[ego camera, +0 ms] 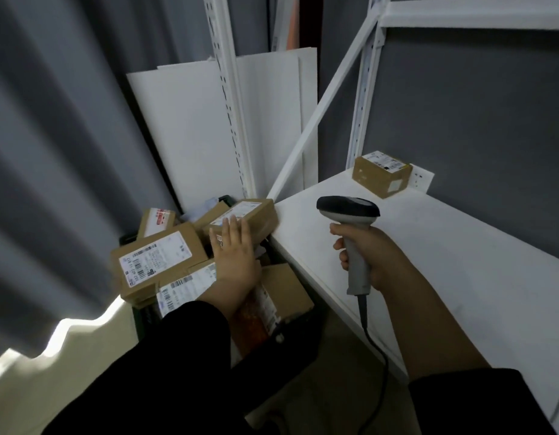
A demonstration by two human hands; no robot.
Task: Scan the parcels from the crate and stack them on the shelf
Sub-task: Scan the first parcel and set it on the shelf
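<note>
Flat and unclenched, the left hand (234,255) is laid with straight fingers on top of a labelled parcel (249,213), so nothing is really grasped there. That box is perched on a heap of cardboard parcels (158,262) piled in the dark crate (143,324), right up against the corner of the white shelf (444,262). Further right, a corded scanner (350,211) is gripped by its handle in the right hand (363,262) above the shelf board. One lone parcel (381,175) is parked at the shelf's back corner.
</note>
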